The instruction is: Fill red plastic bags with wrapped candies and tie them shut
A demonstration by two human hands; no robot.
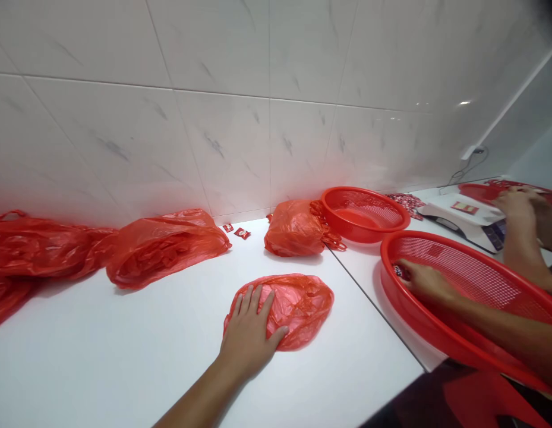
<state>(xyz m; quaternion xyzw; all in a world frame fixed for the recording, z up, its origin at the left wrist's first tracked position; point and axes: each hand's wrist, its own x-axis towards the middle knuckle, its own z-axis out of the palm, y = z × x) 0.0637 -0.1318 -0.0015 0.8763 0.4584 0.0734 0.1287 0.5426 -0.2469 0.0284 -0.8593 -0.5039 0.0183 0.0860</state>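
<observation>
Red plastic bag [302, 309], centre to lower centre of the frame, on the tabletop [124, 356], long axis roughly left to right; the nearer left hand [248, 342], fingers spread, covers its left end, most of the bag lying rightward. The right hand [422, 282], inside the large basket [391, 300] at right, pinches a small packet [401, 272]

Head view: camera worn on the head, above the white worktop [137, 351], facing forward and down. Worktop is close and spans the lower frame; tiled wall [240, 53] spans the upper. Left hand [252, 336] is near, at lower centre; scale [458, 217] sits farther off, frame right.
</observation>
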